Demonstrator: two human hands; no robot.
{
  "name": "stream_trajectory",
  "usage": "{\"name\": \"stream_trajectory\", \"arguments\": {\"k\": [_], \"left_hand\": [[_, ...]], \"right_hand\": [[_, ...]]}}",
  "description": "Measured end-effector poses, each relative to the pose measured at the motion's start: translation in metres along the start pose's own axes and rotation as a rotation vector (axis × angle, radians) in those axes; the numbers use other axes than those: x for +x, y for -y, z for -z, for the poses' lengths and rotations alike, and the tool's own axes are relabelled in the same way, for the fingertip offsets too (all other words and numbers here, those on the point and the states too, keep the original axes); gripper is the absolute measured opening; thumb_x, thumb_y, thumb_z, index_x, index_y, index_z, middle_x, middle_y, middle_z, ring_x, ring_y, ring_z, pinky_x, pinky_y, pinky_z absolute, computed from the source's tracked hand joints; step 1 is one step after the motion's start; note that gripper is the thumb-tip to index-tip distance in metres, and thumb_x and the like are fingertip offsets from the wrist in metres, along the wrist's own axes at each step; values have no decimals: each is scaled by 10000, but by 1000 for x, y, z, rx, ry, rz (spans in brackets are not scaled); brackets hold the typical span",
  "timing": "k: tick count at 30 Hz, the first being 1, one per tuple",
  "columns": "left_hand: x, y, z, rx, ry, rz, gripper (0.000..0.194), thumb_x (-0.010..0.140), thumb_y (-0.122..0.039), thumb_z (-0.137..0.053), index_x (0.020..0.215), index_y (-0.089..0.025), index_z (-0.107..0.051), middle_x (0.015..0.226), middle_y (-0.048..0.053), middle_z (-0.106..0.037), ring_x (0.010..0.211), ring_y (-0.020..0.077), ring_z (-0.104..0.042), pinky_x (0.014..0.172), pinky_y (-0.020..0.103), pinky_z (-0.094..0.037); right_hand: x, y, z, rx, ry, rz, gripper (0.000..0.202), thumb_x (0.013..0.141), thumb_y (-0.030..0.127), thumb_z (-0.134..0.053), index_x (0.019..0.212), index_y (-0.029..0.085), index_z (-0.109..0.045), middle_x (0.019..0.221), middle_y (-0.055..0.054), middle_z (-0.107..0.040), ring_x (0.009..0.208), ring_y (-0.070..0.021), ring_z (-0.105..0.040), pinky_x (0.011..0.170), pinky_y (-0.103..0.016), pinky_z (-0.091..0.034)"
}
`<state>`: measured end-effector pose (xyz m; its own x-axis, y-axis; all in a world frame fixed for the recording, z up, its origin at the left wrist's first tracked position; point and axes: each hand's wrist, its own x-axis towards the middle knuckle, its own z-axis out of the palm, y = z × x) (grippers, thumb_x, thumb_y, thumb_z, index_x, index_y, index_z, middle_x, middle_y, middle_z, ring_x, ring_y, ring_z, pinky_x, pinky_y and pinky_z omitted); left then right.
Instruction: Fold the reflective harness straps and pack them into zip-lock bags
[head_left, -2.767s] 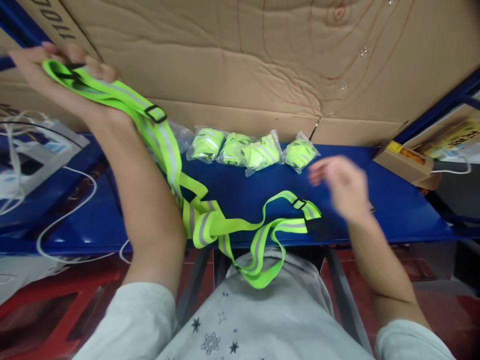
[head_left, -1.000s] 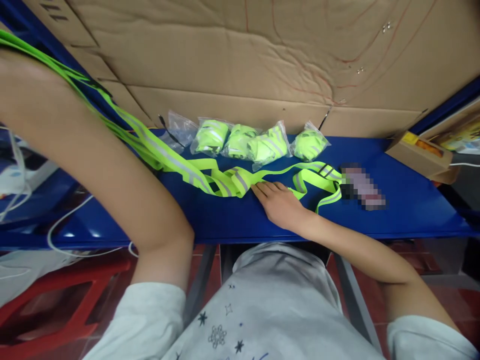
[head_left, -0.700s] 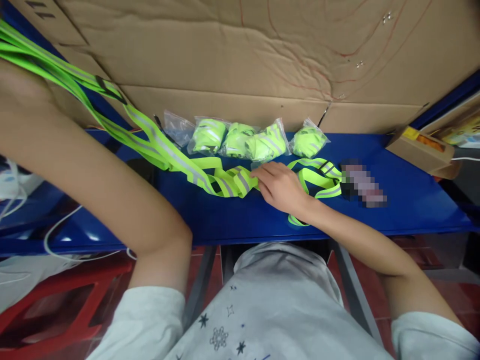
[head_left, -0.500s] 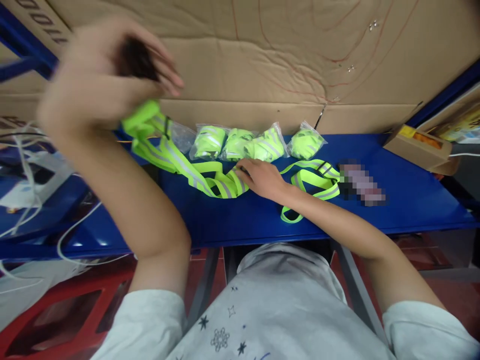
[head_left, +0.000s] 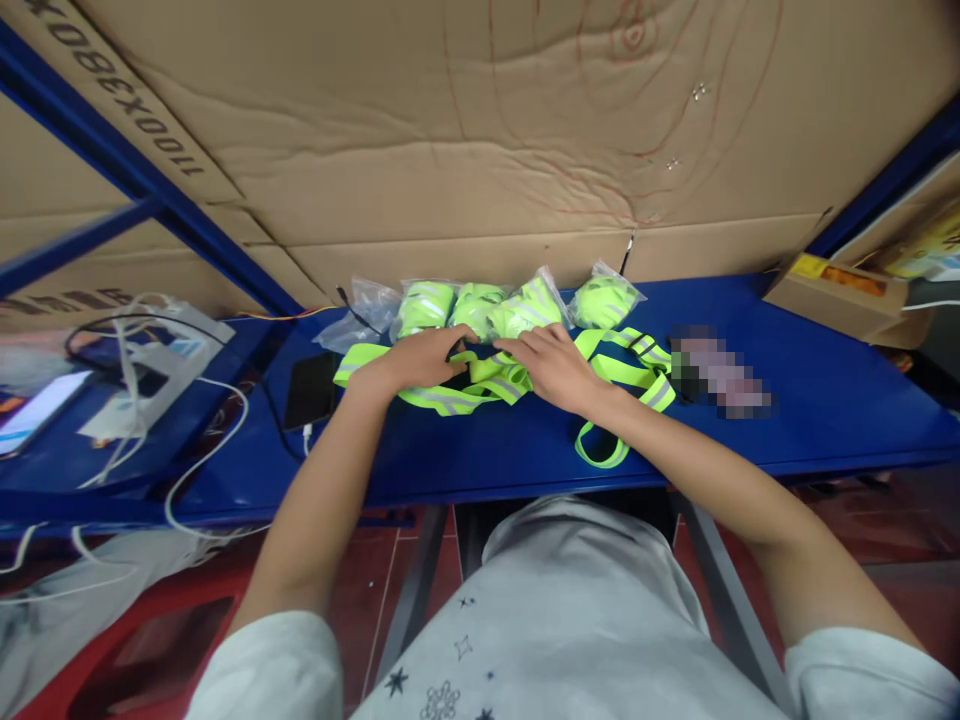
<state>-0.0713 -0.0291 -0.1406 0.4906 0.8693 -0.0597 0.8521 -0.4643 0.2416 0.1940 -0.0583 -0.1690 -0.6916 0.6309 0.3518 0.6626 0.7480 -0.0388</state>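
A neon yellow-green reflective strap (head_left: 448,402) with a grey stripe lies loosely folded on the blue table. My left hand (head_left: 424,358) closes on its left part, fingers curled around the band. Close beside it, my right hand (head_left: 556,368) grips the gathered folds, its fingertips pointing left. To the right of my right hand, more of the strap (head_left: 651,375) spreads out in loops with a black buckle. Behind my hands stand several clear bags of folded straps (head_left: 529,305).
An empty-looking clear bag (head_left: 365,310) lies left of the packed ones. A black phone (head_left: 309,390) with a white cable rests at the left, near tangled cords (head_left: 135,390). A cardboard box (head_left: 836,298) sits at the right; cardboard (head_left: 360,200) lines the back.
My left hand has come down from the raised upper left to the table beside my right hand, bringing the strap's left part down with it. The view has shifted slightly.
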Motion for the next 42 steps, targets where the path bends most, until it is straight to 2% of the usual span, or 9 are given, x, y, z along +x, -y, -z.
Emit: {"name": "stream_trajectory", "arguments": {"k": [6,10,14,17,22,29,35,40,42], "left_hand": [[-6,3,-16,-53,-131,-23,312,944,-394,-587,1221,-254,-617,1091,53,-734,924,239,-686,851,359,-522],[-8,-4,-15,-40,-384,-11,330,962,-394,-579,1251,-235,-580,1237,102,-700,1127,290,-658,995,429,-528],[-7,-10,-19,-45,-574,-80,273,979,-371,-579,1215,-236,-591,1286,111,-701,1251,293,-642,1113,448,-514],[-5,-14,-23,-75,-641,-119,287,988,-394,-582,1222,-229,-599,1265,110,-712,1234,278,-660,1109,427,-525],[-7,-13,-22,-83,-660,-112,344,953,-392,-568,1233,-203,-630,1256,112,-732,1199,271,-688,1088,396,-537],[-13,10,-8,46,-668,207,344,890,-340,-572,1193,-217,-679,1069,72,-758,955,270,-717,931,386,-534],[-13,36,0,-66,-590,259,240,867,-277,-565,1064,-230,-694,1008,46,-776,893,249,-703,844,350,-511],[-13,47,3,-235,-582,238,239,790,-235,-662,1025,-222,-703,1034,52,-770,990,253,-712,899,366,-514],[-16,45,6,-408,-564,227,287,770,-299,-746,1041,-216,-700,993,48,-749,913,231,-696,841,354,-518]], "right_hand": [[-10,-17,6,216,37,-69,544,837,-47,-454,1275,157,-704,1254,-137,-648,1089,-273,-642,923,-368,-477],[-8,-26,13,470,57,-208,522,822,9,-496,1320,99,-627,1323,-162,-650,1191,-284,-653,1031,-403,-518],[-5,-24,17,767,230,-359,459,991,420,-646,1368,159,-647,1353,-123,-704,1224,-311,-673,1072,-423,-528],[-1,-17,11,1005,163,-519,584,983,733,-596,1189,205,-739,1334,-84,-733,1259,-285,-669,1084,-373,-516],[2,-15,-4,1237,24,-611,598,783,763,-797,862,176,-710,880,-36,-731,816,-187,-642,767,-299,-488],[0,-38,7,1256,-127,-654,525,745,649,-863,723,188,-613,719,-3,-623,731,-147,-527,735,-285,-403],[-3,-56,23,1280,-90,-726,501,812,615,-829,743,220,-529,596,61,-375,597,-118,-321,622,-289,-274],[-12,-63,34,906,54,-615,509,780,615,-874,1007,224,-639,718,42,-519,674,-149,-451,652,-282,-321],[-13,-65,34,692,19,-593,488,814,575,-847,1114,229,-677,800,18,-608,730,-171,-515,695,-287,-359]]}}
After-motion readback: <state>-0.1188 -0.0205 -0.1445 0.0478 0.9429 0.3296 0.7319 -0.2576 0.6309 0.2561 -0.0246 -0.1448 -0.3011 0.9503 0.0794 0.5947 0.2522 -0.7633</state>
